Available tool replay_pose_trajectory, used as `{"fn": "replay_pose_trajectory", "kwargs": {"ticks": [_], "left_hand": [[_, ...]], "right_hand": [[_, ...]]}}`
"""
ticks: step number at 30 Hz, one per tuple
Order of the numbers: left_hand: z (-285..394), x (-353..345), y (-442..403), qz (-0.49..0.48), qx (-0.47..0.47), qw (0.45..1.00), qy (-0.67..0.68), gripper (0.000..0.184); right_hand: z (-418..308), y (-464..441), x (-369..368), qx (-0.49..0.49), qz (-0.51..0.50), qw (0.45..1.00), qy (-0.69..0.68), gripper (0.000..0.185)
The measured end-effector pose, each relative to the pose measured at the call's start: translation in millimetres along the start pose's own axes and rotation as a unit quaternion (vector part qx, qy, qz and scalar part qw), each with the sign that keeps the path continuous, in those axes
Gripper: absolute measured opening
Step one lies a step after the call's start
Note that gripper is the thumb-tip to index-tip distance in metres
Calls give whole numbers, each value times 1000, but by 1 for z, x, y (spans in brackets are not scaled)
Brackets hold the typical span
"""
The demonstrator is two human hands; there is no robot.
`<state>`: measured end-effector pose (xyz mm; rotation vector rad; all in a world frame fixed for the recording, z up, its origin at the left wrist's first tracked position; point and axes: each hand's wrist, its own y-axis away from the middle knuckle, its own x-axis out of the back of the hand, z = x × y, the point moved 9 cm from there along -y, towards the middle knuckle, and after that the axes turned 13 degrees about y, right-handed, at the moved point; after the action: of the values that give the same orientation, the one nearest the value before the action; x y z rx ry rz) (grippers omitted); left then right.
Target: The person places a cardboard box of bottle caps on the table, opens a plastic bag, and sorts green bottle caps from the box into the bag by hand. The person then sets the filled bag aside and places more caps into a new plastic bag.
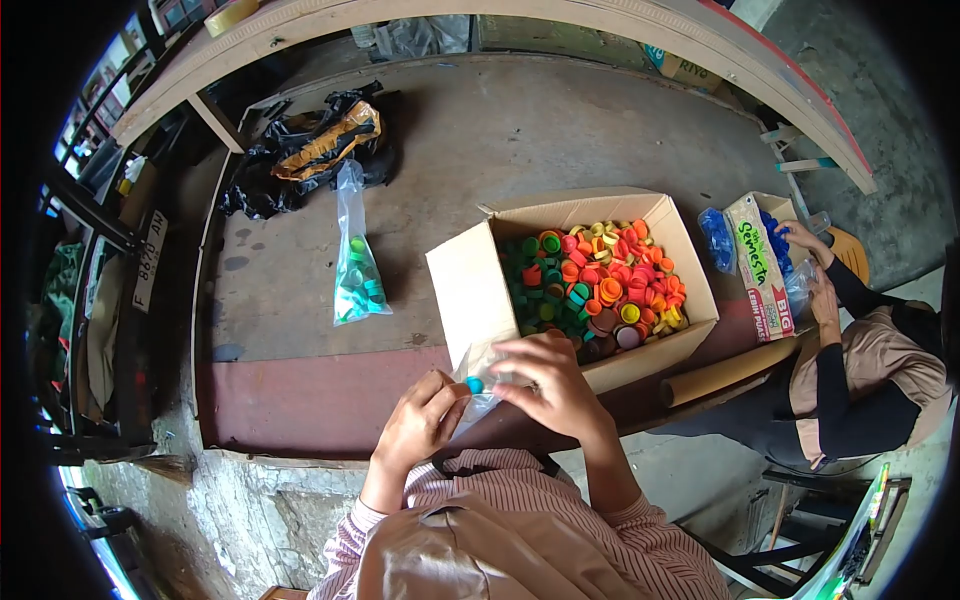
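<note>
Near the table's front edge, my left hand [425, 415] pinches a clear plastic bag [478, 404] beside a blue-green cap [474, 384]. On the bag's other side is my right hand [548, 385], its fingers bent and slightly blurred; whether they grip the bag is unclear. Just beyond my hands stands an open cardboard box [648, 364] full of green, red, orange, yellow and brown plastic caps [608, 290]. A clear bag of green and teal caps [360, 285] lies on the table to the left.
Black plastic with brown tape [330, 140] lies at the table's back left. At right, a co-worker [860, 370] handles clear plastic by a printed carton [757, 265] with blue items. A cardboard tube [725, 375] lies along the front edge. A wooden beam [560, 28] crosses the back.
</note>
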<state>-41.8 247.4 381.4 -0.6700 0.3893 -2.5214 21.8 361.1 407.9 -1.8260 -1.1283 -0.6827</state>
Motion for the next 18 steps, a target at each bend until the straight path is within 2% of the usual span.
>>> {"fn": "replay_pose_trajectory", "kwargs": {"ticks": [2, 4, 6, 7, 9, 10, 12, 13, 18], "left_hand": [[1, 1, 2, -2, 1, 1000, -5, 13], [1, 1, 5, 0, 1, 1000, -1, 13], [1, 0, 7, 1, -1, 1000, 5, 13], [0, 0, 8, 3, 3, 1000, 6, 13], [-1, 0, 9, 5, 4, 1000, 7, 13], [0, 0, 9, 4, 4, 1000, 6, 13], [1, 0, 9, 3, 4, 1000, 5, 13], [3, 1, 8, 4, 6, 1000, 3, 13], [-1, 1, 10, 4, 15, 1000, 7, 12]], "right_hand": [[21, 0, 14, -54, 87, 993, -56, 9], [82, 15, 3, -204, 56, 977, -8, 13], [114, 21, -2, -207, 0, 965, 158, 17], [123, 21, -7, -208, 1, 965, 160, 17], [142, 19, -30, -213, -83, 954, 194, 20], [146, 16, -36, -214, -82, 954, 194, 20], [148, 9, -47, -190, -91, 922, 325, 26], [154, 10, -57, -207, -138, 909, 333, 32], [161, 11, -63, -196, -127, 898, 373, 38]]}}
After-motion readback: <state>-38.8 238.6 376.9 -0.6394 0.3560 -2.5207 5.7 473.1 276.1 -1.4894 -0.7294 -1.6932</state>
